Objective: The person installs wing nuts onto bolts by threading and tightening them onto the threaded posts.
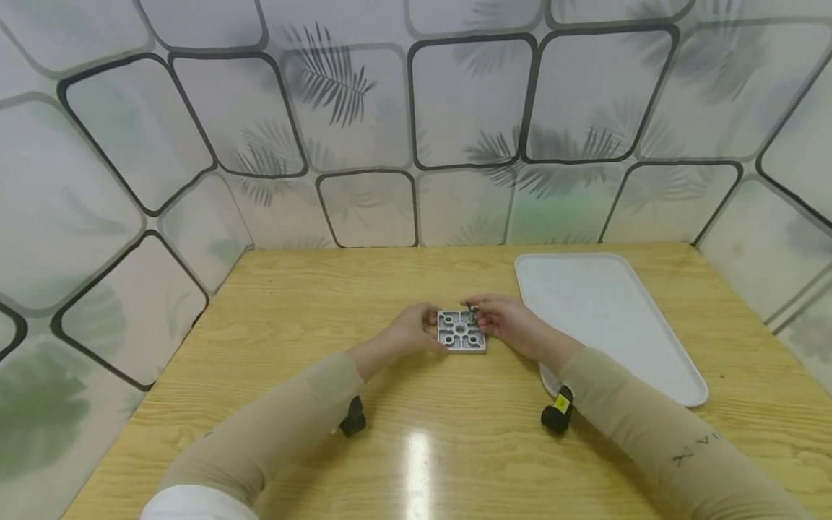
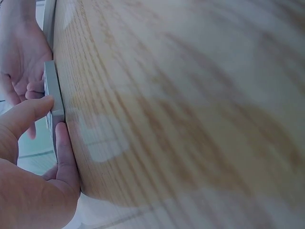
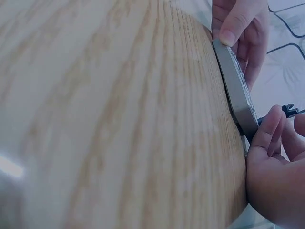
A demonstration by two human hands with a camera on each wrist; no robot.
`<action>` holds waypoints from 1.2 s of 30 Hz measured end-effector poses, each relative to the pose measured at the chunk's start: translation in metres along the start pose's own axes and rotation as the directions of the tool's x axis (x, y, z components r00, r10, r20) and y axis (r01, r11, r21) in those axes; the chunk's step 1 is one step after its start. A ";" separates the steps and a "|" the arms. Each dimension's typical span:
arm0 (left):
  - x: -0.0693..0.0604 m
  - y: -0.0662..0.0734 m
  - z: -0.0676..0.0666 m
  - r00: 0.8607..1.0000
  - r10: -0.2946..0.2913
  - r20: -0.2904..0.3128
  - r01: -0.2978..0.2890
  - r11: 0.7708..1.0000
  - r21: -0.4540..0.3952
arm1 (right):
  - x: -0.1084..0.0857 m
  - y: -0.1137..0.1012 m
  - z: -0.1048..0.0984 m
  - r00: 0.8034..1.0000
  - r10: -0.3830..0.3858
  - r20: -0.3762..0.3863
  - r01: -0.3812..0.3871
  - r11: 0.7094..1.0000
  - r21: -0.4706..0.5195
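Observation:
A square grey metal plate point(image 1: 461, 331), with round bosses and ribs on its upper face, lies at the middle of the wooden table. My left hand point(image 1: 411, 331) grips it by the left side; in the left wrist view the thumb presses the plate's edge point(image 2: 55, 90) and a finger lies along it. At the plate's far right corner, my right hand point(image 1: 510, 322) pinches a small dark threaded bolt point(image 3: 289, 110) with a notched head. The bolt's lower end is mostly hidden by the fingers, so how far it sits in the corner hole I cannot tell.
To the right, a white tray point(image 1: 604, 310) lies on the wooden table point(image 1: 312, 303), partly under the right forearm. Black wrist cameras point(image 1: 557, 412) hang below both sleeves. Patterned cloth walls point(image 1: 364, 209) stand at the back and sides.

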State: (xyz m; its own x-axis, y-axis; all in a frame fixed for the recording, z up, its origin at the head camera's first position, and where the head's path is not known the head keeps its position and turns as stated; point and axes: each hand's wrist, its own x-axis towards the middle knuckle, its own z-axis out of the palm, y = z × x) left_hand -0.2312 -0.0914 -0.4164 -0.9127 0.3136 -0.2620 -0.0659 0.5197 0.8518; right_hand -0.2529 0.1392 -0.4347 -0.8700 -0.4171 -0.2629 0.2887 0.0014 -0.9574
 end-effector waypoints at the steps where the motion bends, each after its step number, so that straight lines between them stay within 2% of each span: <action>1: 0.000 0.000 0.000 1.000 -0.001 -0.002 0.001 1.000 0.002 | 0.000 0.000 0.000 1.000 0.000 0.001 0.000 1.000 -0.004; 17: 0.001 0.000 -0.001 1.000 -0.008 -0.001 0.008 1.000 0.021 | -0.001 0.000 -0.001 1.000 0.008 -0.017 -0.008 0.999 -0.046; 25: 0.000 0.000 -0.001 1.000 -0.004 -0.001 0.004 1.000 0.003 | -0.002 0.000 0.002 0.999 -0.008 -0.035 0.004 0.992 -0.124; 30: 0.000 0.000 -0.001 1.000 0.001 -0.001 -0.001 1.000 0.006 | -0.002 0.000 0.004 0.998 0.003 -0.065 -0.013 0.988 -0.151; 36: 0.000 0.000 -0.001 1.000 -0.005 0.003 0.005 1.000 0.013 | -0.002 0.001 0.008 0.992 -0.018 -0.122 -0.002 0.986 -0.167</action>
State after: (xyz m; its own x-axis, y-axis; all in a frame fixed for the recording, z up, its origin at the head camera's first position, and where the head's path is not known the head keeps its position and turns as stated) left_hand -0.2315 -0.0924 -0.4155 -0.9113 0.3129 -0.2675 -0.0652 0.5319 0.8443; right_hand -0.2473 0.1325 -0.4339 -0.9174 -0.3032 -0.2577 0.2198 0.1537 -0.9634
